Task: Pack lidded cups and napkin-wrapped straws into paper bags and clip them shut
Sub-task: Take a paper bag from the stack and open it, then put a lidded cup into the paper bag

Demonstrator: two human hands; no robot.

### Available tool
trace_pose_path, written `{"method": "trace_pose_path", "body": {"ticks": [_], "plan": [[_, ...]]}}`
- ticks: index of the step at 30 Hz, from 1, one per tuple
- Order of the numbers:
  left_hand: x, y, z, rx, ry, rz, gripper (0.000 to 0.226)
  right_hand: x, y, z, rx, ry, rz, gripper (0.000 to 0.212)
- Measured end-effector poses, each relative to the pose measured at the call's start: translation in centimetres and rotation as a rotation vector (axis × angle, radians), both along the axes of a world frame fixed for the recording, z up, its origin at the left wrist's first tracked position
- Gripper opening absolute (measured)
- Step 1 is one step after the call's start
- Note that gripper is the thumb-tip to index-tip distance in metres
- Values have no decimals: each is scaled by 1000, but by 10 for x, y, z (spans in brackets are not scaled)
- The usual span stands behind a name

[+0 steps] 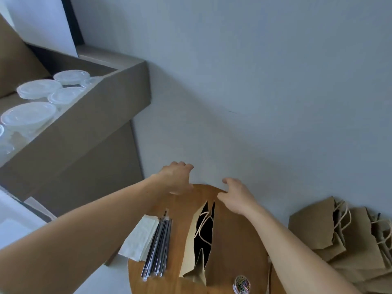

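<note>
Left hand and right hand, grip slack and empty, beyond one open bag

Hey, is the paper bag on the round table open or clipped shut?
Open. The paper bag gapes at its mouth, showing a dark interior and a cord handle. Its contents: cannot tell.
</note>
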State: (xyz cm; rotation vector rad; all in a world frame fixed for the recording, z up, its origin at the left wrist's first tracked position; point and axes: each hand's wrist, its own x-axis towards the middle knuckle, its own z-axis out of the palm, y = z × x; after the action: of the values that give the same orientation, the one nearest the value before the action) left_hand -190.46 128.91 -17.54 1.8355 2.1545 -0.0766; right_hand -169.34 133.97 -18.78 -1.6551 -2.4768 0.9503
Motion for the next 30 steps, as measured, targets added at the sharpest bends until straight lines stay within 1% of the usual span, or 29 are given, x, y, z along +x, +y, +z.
{"method": "trace_pose_path", "body": {"ticks": [2, 7, 14, 20, 22, 25, 28, 30], "plan": [[-7, -1, 22, 40, 29, 22, 72, -13, 8, 18, 75, -9, 69, 61], [-34, -17, 83, 165, 80, 113, 71, -49, 22, 59, 187, -4, 205, 58], [-104, -52, 160, 337, 142, 249, 67, -128, 9, 128, 356, 122, 319, 49], [-201, -99, 197, 433, 171, 363, 63, -218, -22, 188, 508, 277, 437, 44], [-238, -117, 206, 438, 185, 394, 63, -251, -37, 201, 514, 318, 480, 44], [-292, -148, 211, 408, 223, 443, 57, -301, -64, 211, 511, 351, 581, 47], [-339, -185, 211, 372, 213, 533, 64, -348, -98, 213, 407, 346, 744, 52], [-365, -207, 207, 357, 196, 572, 59, -376, -119, 209, 348, 308, 836, 54]]}}
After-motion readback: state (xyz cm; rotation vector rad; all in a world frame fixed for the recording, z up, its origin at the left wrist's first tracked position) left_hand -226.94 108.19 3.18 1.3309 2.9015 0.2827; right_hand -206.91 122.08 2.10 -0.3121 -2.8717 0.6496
